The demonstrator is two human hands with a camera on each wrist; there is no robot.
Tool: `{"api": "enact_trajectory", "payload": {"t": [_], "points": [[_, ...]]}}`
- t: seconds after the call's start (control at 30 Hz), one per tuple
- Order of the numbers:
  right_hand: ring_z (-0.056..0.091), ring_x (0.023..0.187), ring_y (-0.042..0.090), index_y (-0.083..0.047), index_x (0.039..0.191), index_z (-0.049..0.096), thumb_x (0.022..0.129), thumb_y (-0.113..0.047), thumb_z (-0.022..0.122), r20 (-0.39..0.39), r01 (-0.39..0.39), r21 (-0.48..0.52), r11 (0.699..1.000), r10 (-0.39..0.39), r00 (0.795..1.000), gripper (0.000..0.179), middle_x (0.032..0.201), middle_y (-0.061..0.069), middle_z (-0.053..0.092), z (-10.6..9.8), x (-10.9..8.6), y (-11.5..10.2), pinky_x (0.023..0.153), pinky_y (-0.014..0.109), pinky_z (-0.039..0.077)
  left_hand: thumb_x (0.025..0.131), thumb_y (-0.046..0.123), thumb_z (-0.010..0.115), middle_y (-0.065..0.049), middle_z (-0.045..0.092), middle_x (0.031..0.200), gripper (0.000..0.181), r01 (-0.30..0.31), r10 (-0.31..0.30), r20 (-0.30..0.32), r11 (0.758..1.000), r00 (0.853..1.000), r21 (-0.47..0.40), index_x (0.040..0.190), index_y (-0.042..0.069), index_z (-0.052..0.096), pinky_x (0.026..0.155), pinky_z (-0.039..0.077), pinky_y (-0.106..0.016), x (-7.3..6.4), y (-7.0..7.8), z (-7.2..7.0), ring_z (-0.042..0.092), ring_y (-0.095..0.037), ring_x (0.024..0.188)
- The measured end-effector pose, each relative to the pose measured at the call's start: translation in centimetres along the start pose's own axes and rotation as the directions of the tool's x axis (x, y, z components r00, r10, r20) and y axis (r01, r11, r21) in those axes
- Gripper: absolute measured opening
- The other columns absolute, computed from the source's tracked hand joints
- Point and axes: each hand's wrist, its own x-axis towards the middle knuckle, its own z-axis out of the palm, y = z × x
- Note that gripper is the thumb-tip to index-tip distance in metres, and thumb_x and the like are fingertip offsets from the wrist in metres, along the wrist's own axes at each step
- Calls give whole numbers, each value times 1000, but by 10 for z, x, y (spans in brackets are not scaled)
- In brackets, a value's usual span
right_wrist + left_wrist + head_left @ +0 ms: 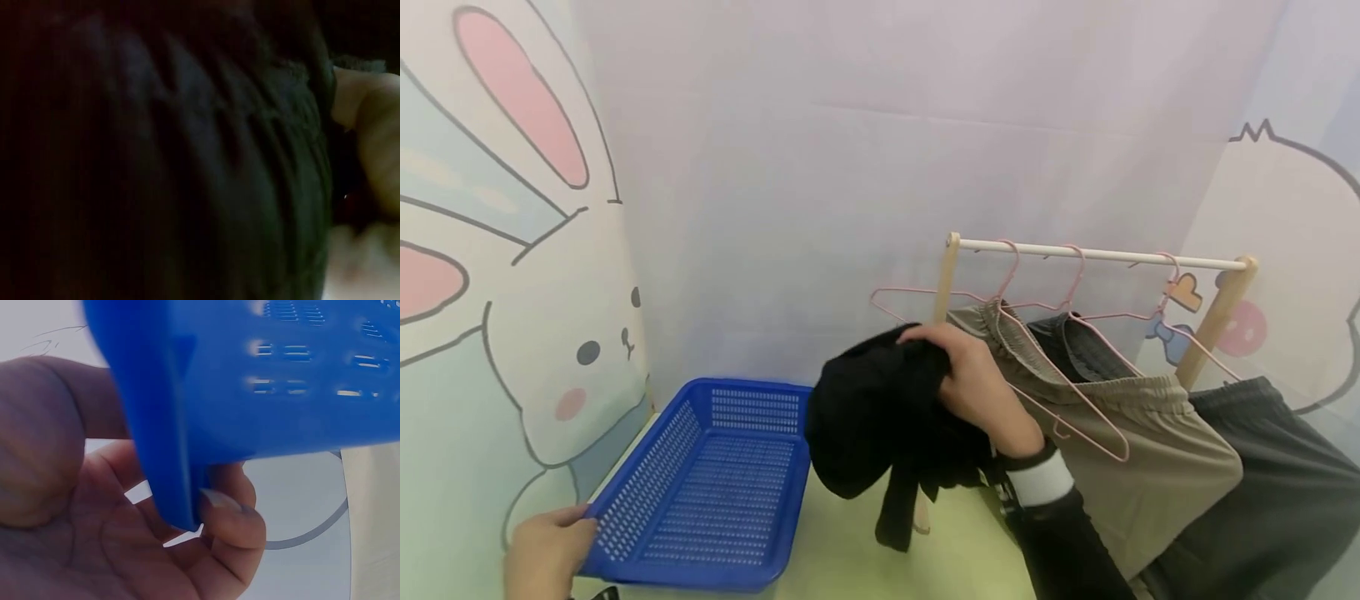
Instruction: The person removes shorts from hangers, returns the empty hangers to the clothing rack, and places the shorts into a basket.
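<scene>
My left hand (548,550) grips the near left corner of a blue plastic basket (748,384). In the left wrist view its fingers (234,525) curl under the basket's rim (153,419). A bunched black garment (872,408) hangs from my right hand (979,385), which holds it between the basket and a clothes rack. One narrow black strip (897,508) dangles below the bundle. Gathered folds of the garment (212,162) fill most of the dark right wrist view. Some of the right hand's fingers are hidden by the cloth.
The rack's white bar (1105,252) carries pink hangers (1078,275) on the right. Beige shorts (1120,450) and dark grey shorts (1285,467) hang there. A wooden post (947,279) stands behind my right hand. Light green tabletop (842,542) shows beside the basket.
</scene>
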Motion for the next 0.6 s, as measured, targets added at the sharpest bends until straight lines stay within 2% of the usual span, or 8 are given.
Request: {"api": "enact_trajectory", "payload": {"t": [0.17, 0.33, 0.47, 0.6], "points": [[67, 113, 28, -17, 126, 70, 97, -9, 72, 56, 54, 35, 998, -56, 997, 31, 127, 7, 69, 4, 47, -20, 99, 47, 53, 93, 10, 56, -42, 53, 134, 50, -17, 17, -24, 1000, 1000, -14, 135, -17, 54, 103, 40, -71, -4, 0, 4, 52, -61, 118], [67, 115, 27, -17, 128, 70, 100, -15, 70, 81, 69, 90, 994, -76, 994, 29, 129, 6, 69, 6, 82, -42, 101, 46, 51, 92, 9, 55, -41, 55, 132, 49, -27, 26, -40, 999, 999, -28, 133, -18, 56, 102, 41, -71, -11, 5, 13, 54, -60, 117], [65, 118, 24, -16, 126, 71, 100, -15, 69, 77, 76, 153, 985, -88, 993, 26, 128, 4, 69, 21, 99, -56, 104, 42, 49, 89, 9, 54, -40, 59, 128, 49, -69, 67, -64, 997, 996, -34, 130, -18, 59, 100, 43, -71, -14, 13, 22, 57, -60, 114], [65, 118, 20, -17, 124, 72, 100, -13, 68, 114, 54, 190, 980, -77, 990, 25, 127, 2, 70, 54, 100, -63, 104, 37, 49, 89, 8, 53, -41, 58, 129, 49, -102, 101, -51, 994, 994, -29, 129, -18, 60, 100, 44, -72, -17, 18, 29, 56, -60, 116]]}}
